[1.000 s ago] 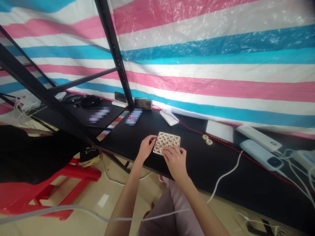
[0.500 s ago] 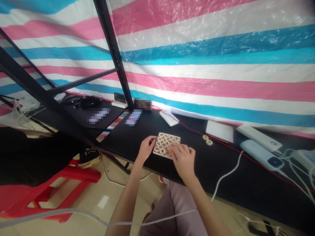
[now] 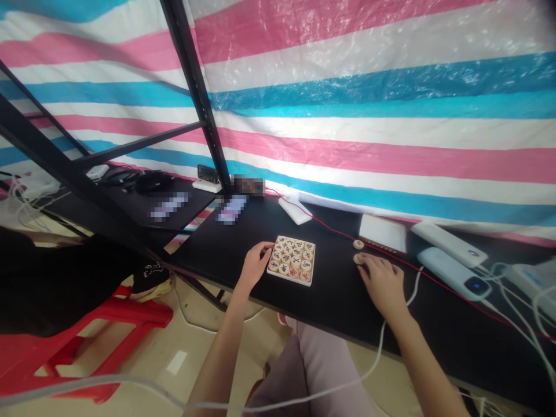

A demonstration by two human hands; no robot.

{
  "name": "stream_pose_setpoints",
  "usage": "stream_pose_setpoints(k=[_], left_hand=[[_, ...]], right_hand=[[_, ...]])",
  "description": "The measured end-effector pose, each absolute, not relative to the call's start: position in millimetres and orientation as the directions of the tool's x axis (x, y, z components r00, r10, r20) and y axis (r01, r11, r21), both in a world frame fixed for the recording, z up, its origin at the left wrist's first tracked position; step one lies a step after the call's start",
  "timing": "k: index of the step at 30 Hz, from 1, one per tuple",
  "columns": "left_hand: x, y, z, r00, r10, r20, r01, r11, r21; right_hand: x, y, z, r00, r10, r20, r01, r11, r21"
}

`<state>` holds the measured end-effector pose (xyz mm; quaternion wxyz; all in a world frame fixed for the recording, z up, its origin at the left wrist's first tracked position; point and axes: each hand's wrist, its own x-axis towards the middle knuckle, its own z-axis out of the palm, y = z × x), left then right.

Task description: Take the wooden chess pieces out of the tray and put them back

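Observation:
A square white tray [image 3: 304,282] lies on the black table, with rows of round Chinese chess pieces [image 3: 286,259] in it, most marked in black and a couple in red. My left hand [image 3: 255,266] is at the tray's left side, its curled fingers gripping the edge. To the right of the tray, my right hand [image 3: 384,284] pinches a loose chess piece [image 3: 357,259] between thumb and fingertips, at the tabletop. Just beyond it lies another loose piece [image 3: 358,244].
A red cable [image 3: 325,224] crosses the table behind the pieces. White power banks [image 3: 449,243], a light-blue one [image 3: 454,273] and a white-topped box [image 3: 383,231] stand at the right. White cables hang across the front. A red stool [image 3: 108,347] is at lower left.
My right hand has left the tray, moved right and taken hold of one loose chess piece. The red-marked pieces at the tray's near right now show. My left hand stays at the tray.

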<state>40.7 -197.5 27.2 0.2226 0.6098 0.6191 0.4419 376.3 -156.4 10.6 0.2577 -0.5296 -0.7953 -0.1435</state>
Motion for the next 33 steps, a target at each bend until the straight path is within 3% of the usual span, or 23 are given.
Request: stream_pose_setpoints(k=[11, 29, 33], left_hand=[[42, -198, 29, -0.158, 0.953, 0.259, 0.570, -0.127, 0.812], [41, -197, 24, -0.145, 0.948, 0.282, 0.560, -0.156, 0.813], [41, -197, 24, -0.147, 0.950, 0.276, 0.551, -0.153, 0.820]], right_hand=[[276, -225, 47, -0.351, 0.756, 0.552, 0.666, 0.616, -0.420], [243, -226, 39, -0.364, 0.718, 0.593, 0.707, 0.628, -0.326], [264, -209, 47, -0.317, 0.747, 0.585, 0.778, 0.557, -0.289]])
